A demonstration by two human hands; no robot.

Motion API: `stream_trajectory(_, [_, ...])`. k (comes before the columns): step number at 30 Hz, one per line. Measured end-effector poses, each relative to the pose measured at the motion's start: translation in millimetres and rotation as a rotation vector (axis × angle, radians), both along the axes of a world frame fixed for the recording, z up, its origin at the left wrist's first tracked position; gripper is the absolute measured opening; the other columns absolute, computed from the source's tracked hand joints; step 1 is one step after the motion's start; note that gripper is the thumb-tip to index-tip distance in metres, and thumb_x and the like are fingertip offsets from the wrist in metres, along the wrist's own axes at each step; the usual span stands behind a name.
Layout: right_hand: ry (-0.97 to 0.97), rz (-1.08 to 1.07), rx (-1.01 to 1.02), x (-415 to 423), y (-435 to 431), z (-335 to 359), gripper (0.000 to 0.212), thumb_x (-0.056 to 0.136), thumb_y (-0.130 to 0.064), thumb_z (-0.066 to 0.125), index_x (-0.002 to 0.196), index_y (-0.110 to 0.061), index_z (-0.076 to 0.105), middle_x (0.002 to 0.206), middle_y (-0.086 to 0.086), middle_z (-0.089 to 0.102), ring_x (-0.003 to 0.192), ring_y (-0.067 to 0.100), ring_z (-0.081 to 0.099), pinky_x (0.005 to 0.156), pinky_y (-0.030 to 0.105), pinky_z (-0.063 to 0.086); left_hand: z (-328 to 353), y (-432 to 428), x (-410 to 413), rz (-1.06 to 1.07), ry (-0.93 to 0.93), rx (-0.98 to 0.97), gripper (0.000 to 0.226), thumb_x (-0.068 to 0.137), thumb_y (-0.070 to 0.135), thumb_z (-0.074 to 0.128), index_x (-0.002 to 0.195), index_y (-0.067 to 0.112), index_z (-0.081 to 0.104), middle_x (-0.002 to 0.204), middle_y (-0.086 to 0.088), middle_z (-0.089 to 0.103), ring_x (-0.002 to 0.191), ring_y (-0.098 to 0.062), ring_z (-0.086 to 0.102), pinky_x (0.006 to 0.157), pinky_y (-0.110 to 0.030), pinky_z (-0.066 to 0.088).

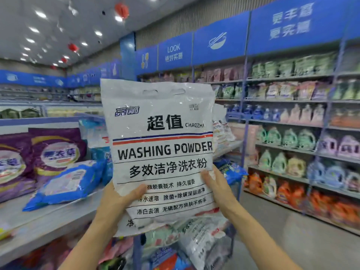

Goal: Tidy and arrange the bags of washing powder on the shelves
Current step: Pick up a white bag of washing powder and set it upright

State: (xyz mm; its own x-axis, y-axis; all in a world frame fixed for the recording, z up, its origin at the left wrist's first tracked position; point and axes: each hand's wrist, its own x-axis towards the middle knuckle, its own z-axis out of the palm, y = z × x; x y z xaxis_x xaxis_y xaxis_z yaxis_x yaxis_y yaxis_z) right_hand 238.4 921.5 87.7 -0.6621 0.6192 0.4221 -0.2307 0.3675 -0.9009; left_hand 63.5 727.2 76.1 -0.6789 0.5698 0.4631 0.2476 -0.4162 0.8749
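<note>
Grip of left hand (119, 199) and right hand (217, 189) pinches glossy, crinkled white bag (163, 149).

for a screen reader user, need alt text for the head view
A person's left hand and right hand hold a white washing powder bag upright by its lower edges. Purple bags and a blue bag sit on the shelf at left.

red lanterns (121, 9) — on ceiling | blue signs (220, 45) — along right wall | detergent bottles (279, 161) below them
</note>
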Motion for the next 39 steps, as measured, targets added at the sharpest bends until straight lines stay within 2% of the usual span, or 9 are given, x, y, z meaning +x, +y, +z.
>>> stream_trajectory(3, [0.008, -0.015, 0.027, 27.8, 47.4, -2.1, 0.037, 0.081, -0.059, 0.057, 0.113, -0.041, 0.054, 0.107, -0.033, 0.063, 0.100, -0.014, 0.057, 0.075, 0.002, 0.043, -9.0, 54.1, 26.2, -0.007, -0.005, -0.032, 0.070, 0.033, 0.065, 0.085, 0.097, 0.040, 0.069, 0.100, 0.011, 0.073, 0.088, -0.010, 0.071, 0.061, -0.015, 0.054])
stream_trajectory(7, [-0.013, -0.028, 0.005, 51.5, 110.2, -9.9, 0.053, 0.080, -0.052, 0.050, 0.128, -0.030, 0.050, 0.126, -0.012, 0.059, 0.114, 0.003, 0.056, 0.096, 0.025, 0.046, -13.9, 115.9, 50.1, -0.051, -0.019, -0.097, 0.049, 0.056, 0.060, 0.081, 0.101, 0.054, 0.062, 0.104, 0.019, 0.071, 0.091, -0.006, 0.069, 0.074, -0.029, 0.053])
stream_trajectory(12, [-0.020, -0.049, -0.001, 54.2, 184.6, -11.5, 0.045, 0.080, -0.052, 0.045, 0.120, -0.033, 0.051, 0.120, -0.014, 0.060, 0.107, -0.003, 0.057, 0.082, 0.009, 0.045, -14.0, 188.0, 62.5, 0.062, 0.094, -0.165, 0.047, 0.066, 0.051, 0.069, 0.108, 0.059, 0.049, 0.103, 0.039, 0.062, 0.090, 0.015, 0.061, 0.071, -0.016, 0.045])
stream_trajectory(15, [-0.001, -0.120, -0.037, 41.2, 229.6, -26.5, 0.049, 0.084, -0.053, 0.037, 0.117, -0.023, 0.058, 0.117, -0.006, 0.063, 0.106, 0.002, 0.059, 0.093, 0.021, 0.047, -8.8, 237.6, 61.4, 0.180, 0.200, -0.141, 0.052, 0.079, 0.056, 0.054, 0.124, 0.068, 0.032, 0.108, 0.058, 0.043, 0.096, 0.033, 0.044, 0.073, -0.010, 0.035])
stream_trajectory(22, [-0.034, -0.154, -0.116, -11.3, 348.3, -43.7, 0.071, 0.081, -0.062, 0.031, 0.130, -0.015, 0.053, 0.132, 0.004, 0.056, 0.123, 0.019, 0.051, 0.108, 0.044, 0.036, -18.2, 351.3, 20.2, 0.250, 0.198, -0.078, 0.068, 0.084, 0.063, 0.046, 0.145, 0.034, 0.034, 0.146, 0.009, 0.044, 0.133, -0.016, 0.042, 0.109, -0.048, 0.036])
stream_trajectory(28, [0.021, -0.102, -0.060, -69.2, 437.5, -20.5, 0.055, 0.079, -0.064, 0.037, 0.108, -0.026, 0.065, 0.114, -0.003, 0.068, 0.106, 0.009, 0.063, 0.095, 0.034, 0.047, 7.8, 432.1, -26.4, 0.283, 0.147, -0.073, 0.060, 0.081, 0.055, 0.048, 0.133, 0.027, 0.049, 0.124, 0.009, 0.061, 0.113, -0.013, 0.058, 0.097, -0.047, 0.047])
stream_trajectory(33, [-0.032, -0.035, 0.016, -132.6, 491.1, 4.3, 0.070, 0.079, -0.067, 0.030, 0.119, -0.018, 0.060, 0.127, 0.003, 0.060, 0.116, 0.013, 0.055, 0.104, 0.037, 0.040, 22.5, 481.8, -68.6, 0.398, -0.022, -0.049, 0.052, 0.090, 0.049, 0.051, 0.137, 0.025, 0.045, 0.134, 0.008, 0.049, 0.123, -0.015, 0.047, 0.106, -0.044, 0.038])
stream_trajectory(36, [-0.064, 0.017, 0.083, -179.6, 507.7, 14.3, 0.086, 0.078, -0.069, 0.025, 0.139, -0.012, 0.043, 0.141, 0.002, 0.046, 0.128, 0.011, 0.039, 0.109, 0.026, 0.025, 32.8, 497.1, -91.8, 0.566, -0.109, 0.026, 0.006, 0.094, 0.036, 0.052, 0.098, 0.040, 0.055, 0.092, 0.026, 0.048, 0.082, 0.020, 0.049, 0.077, -0.015, 0.038])
stream_trajectory(39, [-0.114, 0.107, 0.140, -224.3, 511.5, 12.8, 0.076, 0.087, -0.063, 0.022, 0.144, -0.015, 0.033, 0.148, -0.001, 0.036, 0.132, 0.009, 0.030, 0.104, 0.022, 0.019, 33.6, 505.0, -118.0, 0.771, -0.098, 0.036, 0.015, 0.096, 0.032, 0.051, 0.082, 0.039, 0.051, 0.082, 0.032, 0.045, 0.073, 0.013, 0.046, 0.068, -0.021, 0.033])
